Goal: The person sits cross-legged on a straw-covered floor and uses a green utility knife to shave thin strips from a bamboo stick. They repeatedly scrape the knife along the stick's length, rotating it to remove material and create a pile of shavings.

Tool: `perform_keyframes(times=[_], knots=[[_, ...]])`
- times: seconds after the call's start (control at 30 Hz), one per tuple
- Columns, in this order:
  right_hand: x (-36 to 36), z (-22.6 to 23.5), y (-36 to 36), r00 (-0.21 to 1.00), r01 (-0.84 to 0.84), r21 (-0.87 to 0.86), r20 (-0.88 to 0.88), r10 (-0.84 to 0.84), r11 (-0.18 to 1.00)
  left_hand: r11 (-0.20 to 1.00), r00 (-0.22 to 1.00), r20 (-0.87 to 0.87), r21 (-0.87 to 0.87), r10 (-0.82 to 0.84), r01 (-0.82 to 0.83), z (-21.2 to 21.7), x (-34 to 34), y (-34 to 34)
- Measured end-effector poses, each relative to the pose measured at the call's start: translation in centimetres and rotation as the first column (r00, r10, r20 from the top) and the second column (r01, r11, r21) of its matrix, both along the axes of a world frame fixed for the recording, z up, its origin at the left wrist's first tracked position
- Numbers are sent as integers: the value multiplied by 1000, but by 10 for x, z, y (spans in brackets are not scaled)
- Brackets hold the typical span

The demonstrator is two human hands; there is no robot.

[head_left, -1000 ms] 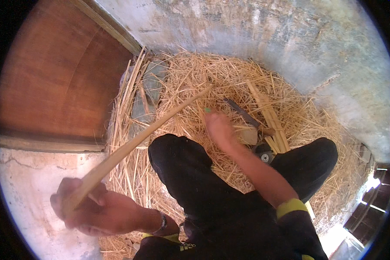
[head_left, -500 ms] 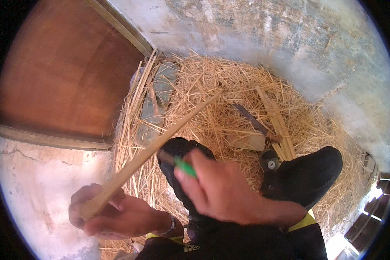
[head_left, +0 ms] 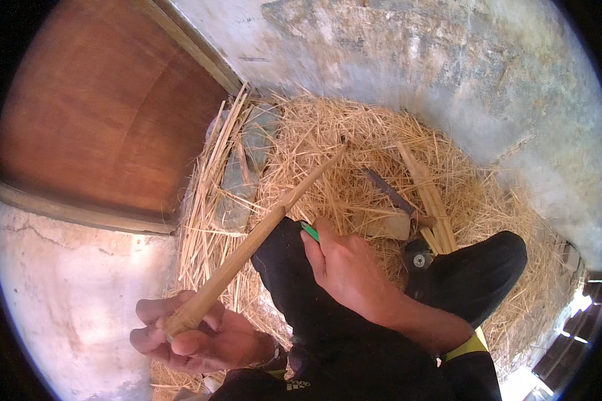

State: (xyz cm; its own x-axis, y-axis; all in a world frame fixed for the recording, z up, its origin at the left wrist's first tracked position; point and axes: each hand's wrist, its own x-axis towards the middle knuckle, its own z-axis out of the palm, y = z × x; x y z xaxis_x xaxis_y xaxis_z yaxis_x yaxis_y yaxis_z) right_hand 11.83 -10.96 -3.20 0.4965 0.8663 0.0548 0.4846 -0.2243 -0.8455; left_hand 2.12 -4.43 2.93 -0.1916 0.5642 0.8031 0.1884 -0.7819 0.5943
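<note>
My left hand (head_left: 211, 337) is closed round the near end of a long, split bamboo stick (head_left: 237, 256). The stick slants up and away to the right over the straw, tapering toward its far tip. A joint ring shows partway along it. In my right hand (head_left: 354, 271) sits a green-handled knife (head_left: 311, 232), gripped by thumb and fingers beside my black-trousered knee (head_left: 281, 254). Most of the knife is covered by the hand, and little of its blade shows. The knife's tip end lies just right of the stick, seemingly apart from it.
Straw (head_left: 328, 123) covers the floor. A dark-bladed tool with a wooden handle (head_left: 389, 190) lies by a pale stone (head_left: 381, 224) and bamboo strips (head_left: 425, 177). Thin strips (head_left: 207, 174) lie along the left, near a brown door panel (head_left: 107, 113). A stained wall (head_left: 448, 60) rises behind.
My right hand has drawn back to the right with the knife, away from the stick's edge. My left hand and the stick's near end have shifted slightly right.
</note>
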Motion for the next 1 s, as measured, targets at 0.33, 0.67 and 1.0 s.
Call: perform_keyframes(times=[0.33,0.67,1.0], knots=[[14,-1,-1,997,-52,43,67,49,998,973,974,20,40,-226,225,-5,-12,-6],[22,-1,-6,991,-57,-29,116,60,998,974,974,13,25,-226,226,-6,-20,-5],[35,-24,1,973,-78,11,217,73,997,985,983,63,31,-172,170,-12,-3,-6]])
